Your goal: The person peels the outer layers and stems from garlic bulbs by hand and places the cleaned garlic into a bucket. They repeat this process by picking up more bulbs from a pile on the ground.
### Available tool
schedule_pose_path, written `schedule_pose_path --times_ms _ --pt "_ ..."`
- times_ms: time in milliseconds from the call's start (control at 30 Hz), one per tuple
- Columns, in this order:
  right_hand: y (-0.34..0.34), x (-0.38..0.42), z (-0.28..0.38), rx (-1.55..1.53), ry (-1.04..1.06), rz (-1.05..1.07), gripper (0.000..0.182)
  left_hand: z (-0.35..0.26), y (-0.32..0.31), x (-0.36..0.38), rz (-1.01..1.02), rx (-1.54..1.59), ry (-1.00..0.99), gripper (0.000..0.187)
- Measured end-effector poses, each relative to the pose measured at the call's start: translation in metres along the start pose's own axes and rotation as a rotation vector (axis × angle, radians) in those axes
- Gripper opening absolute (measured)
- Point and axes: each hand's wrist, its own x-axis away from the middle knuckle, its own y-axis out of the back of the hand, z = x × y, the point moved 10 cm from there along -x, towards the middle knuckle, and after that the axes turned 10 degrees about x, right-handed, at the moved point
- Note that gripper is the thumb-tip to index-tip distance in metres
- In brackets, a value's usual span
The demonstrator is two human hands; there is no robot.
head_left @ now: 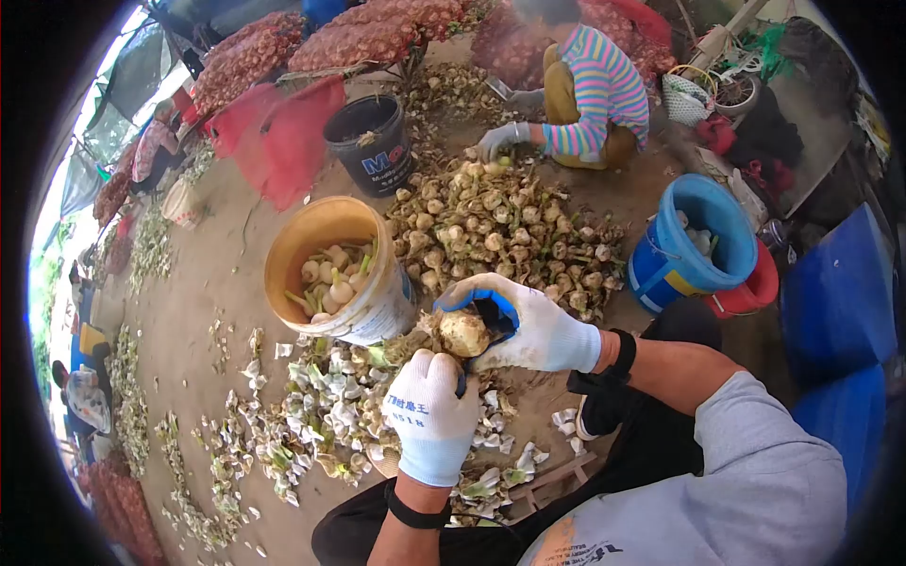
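My right hand (533, 325), in a white glove with blue-coated fingers, grips a garlic bulb (463, 334) with brown, dirty outer skin and shaggy roots. Just below and to the left, my left hand (432, 415) is closed in a matching glove, close against the bulb's underside. Whatever lies inside its fingers is hidden. Beyond the hands spreads a large pile of untrimmed garlic (500, 226). To the left stands a yellowish bucket (354, 319) with pale, peeled bulbs inside. Peelings (321, 415) cover the ground under my hands.
A blue bucket (651, 269) with some pale bulbs stands at right, beside a red basin (750, 288). A black bucket (373, 170) is behind the pile. A co-worker (599, 94) in a striped top squats across the pile, gloved hands at the garlic. Full red net sacks (354, 42) line the back.
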Motion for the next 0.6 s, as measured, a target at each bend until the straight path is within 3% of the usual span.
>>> schedule_pose_path --times_ms 33,233,333,367,433,500,567,600 --pt "-0.001 -0.004 0.005 0.090 0.045 0.003 0.074 0.001 0.005 0.000 -0.038 0.013 0.000 0.022" --pt "0.005 -0.015 0.004 -0.059 0.023 -0.099 0.071 0.003 0.018 -0.006 -0.095 0.004 0.017 0.020" --pt "0.028 -0.022 -0.018 -0.197 -0.082 -0.262 0.070 -0.005 0.031 -0.003 -0.101 -0.027 0.026 0.031" --pt "0.038 -0.023 -0.022 -0.097 -0.110 -0.284 0.070 -0.009 0.034 -0.002 -0.099 -0.021 0.018 0.031" --pt "0.034 -0.020 -0.016 -0.173 -0.119 -0.254 0.070 0.038 0.029 0.014 -0.132 0.361 0.537 0.037" --pt "0.022 -0.017 -0.004 -0.115 -0.093 -0.199 0.071 0.072 0.010 0.021 -0.201 0.849 0.722 0.038" --pt "0.005 -0.014 -0.006 -0.151 -0.073 -0.131 0.073 0.099 -0.007 0.031 -0.304 1.102 0.865 0.045" --pt "-0.004 -0.013 -0.007 -0.115 -0.081 -0.093 0.074 0.098 -0.008 0.029 -0.373 1.208 0.838 0.043"
